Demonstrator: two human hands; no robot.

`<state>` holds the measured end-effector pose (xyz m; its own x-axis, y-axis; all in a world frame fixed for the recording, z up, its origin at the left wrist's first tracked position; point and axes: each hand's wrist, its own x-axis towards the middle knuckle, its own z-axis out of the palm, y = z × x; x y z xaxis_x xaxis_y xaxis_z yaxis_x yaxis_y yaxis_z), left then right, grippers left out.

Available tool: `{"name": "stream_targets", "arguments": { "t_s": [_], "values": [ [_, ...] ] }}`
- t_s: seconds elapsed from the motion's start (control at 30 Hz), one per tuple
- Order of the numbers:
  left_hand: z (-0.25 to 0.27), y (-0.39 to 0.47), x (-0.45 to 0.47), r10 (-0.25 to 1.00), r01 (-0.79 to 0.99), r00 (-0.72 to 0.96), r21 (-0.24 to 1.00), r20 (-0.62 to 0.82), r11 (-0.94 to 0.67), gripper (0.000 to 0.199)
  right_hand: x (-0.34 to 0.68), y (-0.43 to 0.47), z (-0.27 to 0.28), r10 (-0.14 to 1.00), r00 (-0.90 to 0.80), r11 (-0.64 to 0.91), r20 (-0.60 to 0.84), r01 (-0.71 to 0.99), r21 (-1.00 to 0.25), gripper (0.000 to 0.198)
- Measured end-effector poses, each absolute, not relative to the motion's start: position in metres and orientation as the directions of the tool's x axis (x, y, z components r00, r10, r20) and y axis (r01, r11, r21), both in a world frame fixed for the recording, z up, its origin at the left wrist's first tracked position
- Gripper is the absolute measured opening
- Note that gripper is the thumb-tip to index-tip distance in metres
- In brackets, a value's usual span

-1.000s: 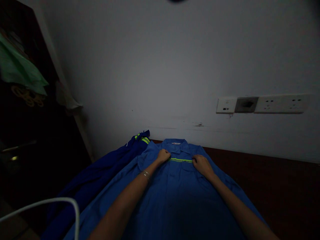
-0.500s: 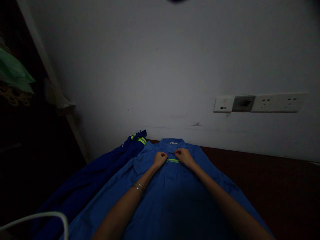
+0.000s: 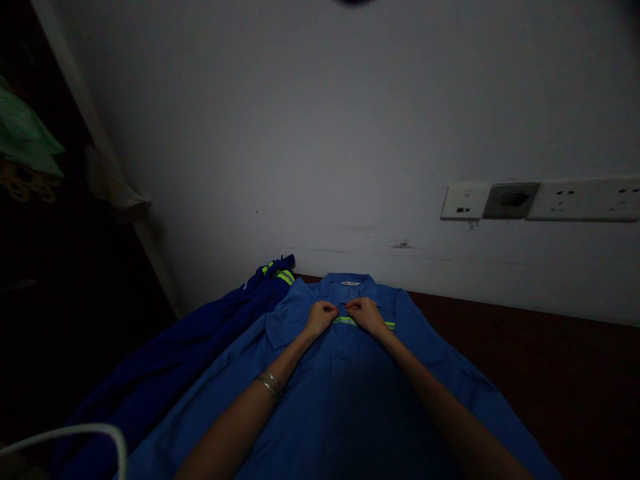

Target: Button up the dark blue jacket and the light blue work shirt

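A blue work shirt (image 3: 305, 400) with a yellow-green reflective stripe across the chest lies spread out, its collar (image 3: 350, 279) toward the wall. My left hand (image 3: 321, 317) is closed in a pinch at the front placket, just below the collar. Opposite it, a short gap away, my right hand (image 3: 366, 313) pinches at the other side of the placket, above the stripe. Both seem to grip the shirt's front edges; any button between the fingertips is too small and dark to make out. Bracelets circle my left wrist.
A darker blue garment (image 3: 200, 340) with reflective bands lies along the shirt's left side. The dark red-brown tabletop (image 3: 500, 327) meets a pale wall (image 3: 320, 133) carrying sockets (image 3: 580, 200). A white curved tube (image 3: 95, 428) is at lower left; green cloth (image 3: 25, 130) hangs at far left.
My two hands have come slightly closer together at the placket. The view has turned a little to the left, so the sockets sit farther right.
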<state>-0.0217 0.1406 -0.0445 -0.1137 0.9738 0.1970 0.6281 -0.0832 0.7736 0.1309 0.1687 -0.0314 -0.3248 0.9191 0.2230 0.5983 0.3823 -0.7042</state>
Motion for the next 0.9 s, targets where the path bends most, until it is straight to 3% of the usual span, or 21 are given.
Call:
{"name": "stream_targets", "arguments": {
  "t_s": [0.27, 0.33, 0.43, 0.53, 0.6, 0.67, 0.9],
  "values": [
    [-0.039, 0.132, -0.022, 0.969, 0.729, -0.081, 0.677, 0.232, -0.101, 0.020, 0.134, 0.163, -0.023, 0.904, -0.361, 0.414, 0.231, 0.601, -0.684, 0.026],
    [-0.031, 0.126, -0.026, 0.967, 0.826, -0.035, 0.552, 0.251, -0.113, 0.027, 0.134, 0.163, -0.019, 0.896, -0.375, 0.431, 0.236, 0.612, -0.663, 0.028],
    [-0.009, 0.115, -0.034, 0.965, 0.957, 0.093, 0.245, 0.246, -0.155, 0.041, 0.137, 0.164, -0.012, 0.886, -0.403, 0.451, 0.229, 0.635, -0.627, 0.029],
    [0.015, 0.105, -0.041, 0.991, 0.990, 0.122, 0.070, 0.055, -0.125, 0.040, 0.144, 0.166, -0.002, 0.879, -0.444, 0.458, 0.173, 0.690, -0.560, 0.029],
    [0.024, 0.101, -0.042, 0.992, 0.995, 0.093, 0.041, -0.087, -0.089, 0.031, 0.152, 0.167, 0.005, 0.884, -0.457, 0.445, 0.100, 0.756, -0.480, 0.026],
    [0.026, 0.099, -0.040, 0.988, 0.996, 0.081, 0.038, -0.134, -0.076, 0.026, 0.163, 0.168, 0.012, 0.898, -0.439, 0.413, 0.034, 0.814, -0.409, 0.023],
    [0.020, 0.102, -0.038, 0.997, 0.998, 0.063, 0.023, -0.034, -0.062, 0.026, 0.205, 0.176, 0.030, 0.955, -0.292, 0.259, -0.062, 0.914, -0.311, 0.046]
  ]
}}
